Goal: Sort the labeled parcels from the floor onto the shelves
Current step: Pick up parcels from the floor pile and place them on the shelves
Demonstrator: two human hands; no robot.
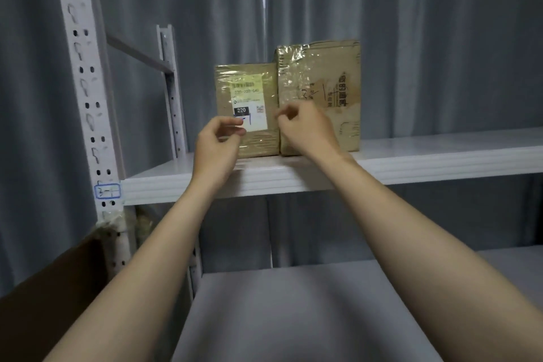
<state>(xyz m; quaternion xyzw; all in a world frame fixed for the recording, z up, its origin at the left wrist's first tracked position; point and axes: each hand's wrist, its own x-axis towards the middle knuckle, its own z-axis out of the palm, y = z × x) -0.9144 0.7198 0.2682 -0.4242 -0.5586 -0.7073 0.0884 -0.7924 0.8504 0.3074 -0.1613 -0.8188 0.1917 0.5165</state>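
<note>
Two bare forearms reach to the upper shelf (pixel 440 156), where the left hand (pixel 219 141) and right hand (pixel 307 129) hover, fingers loosely curled and gripping nothing, before the small labelled parcel (pixel 249 85). It is best squared label-outward against the larger parcel (pixel 323 73) it touches. Count: two parcels, two shelves, one handwritten shelf tag (pixel 107 191).

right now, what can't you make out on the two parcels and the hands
Head view:
- Fine print on the shipping label: blurred, tiny; left hand covers its lower corner.
- Lower left of the larger parcel: behind the right hand.
- Whether either hand grips anything: curled fingers hide contact.
</note>
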